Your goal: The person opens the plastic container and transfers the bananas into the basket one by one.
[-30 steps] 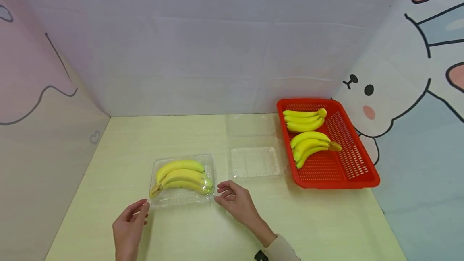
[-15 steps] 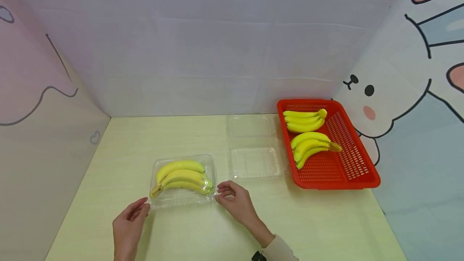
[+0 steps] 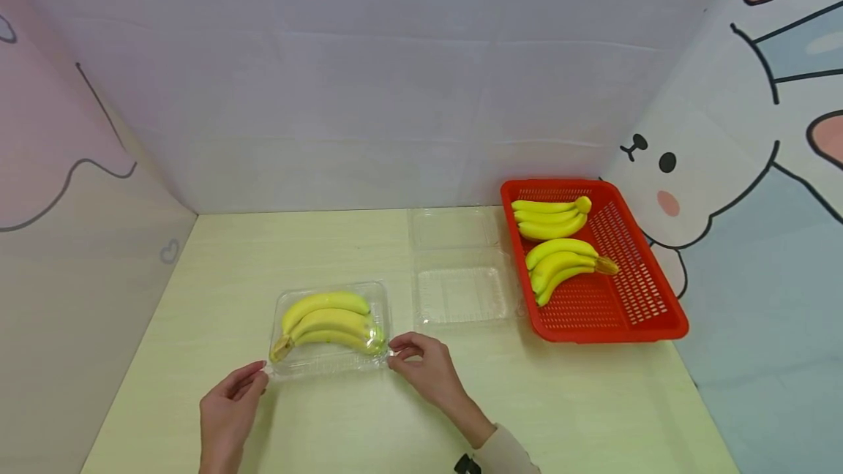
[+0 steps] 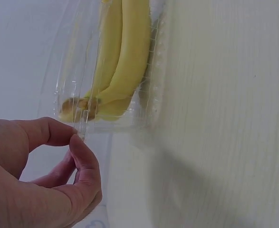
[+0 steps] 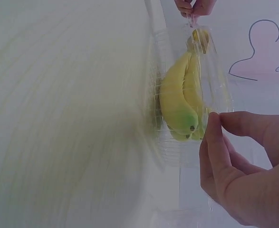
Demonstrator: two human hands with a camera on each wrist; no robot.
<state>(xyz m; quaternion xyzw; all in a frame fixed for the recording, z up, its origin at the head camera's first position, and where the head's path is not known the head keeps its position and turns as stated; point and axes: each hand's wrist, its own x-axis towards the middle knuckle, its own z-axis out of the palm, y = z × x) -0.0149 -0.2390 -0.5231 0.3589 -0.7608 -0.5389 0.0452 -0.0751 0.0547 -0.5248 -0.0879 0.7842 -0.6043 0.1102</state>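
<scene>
The left hand point(image 3: 229, 409) pinched the near left corner of a clear box point(image 3: 323, 365) in its fingers; the right hand point(image 3: 429, 371) pinched the near right corner. The box, a banana bunch point(image 3: 332, 324) inside, sat on the counter point(image 3: 560, 415), left of an open container point(image 3: 462, 295) and a red basket point(image 3: 615, 336).

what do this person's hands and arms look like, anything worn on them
Both the left hand and the right hand are bare, with no gloves or rings visible. A plain, light beige cloth sleeve covers the right forearm, and a small black object shows beside it, too cropped to identify. No left sleeve is in view.
</scene>
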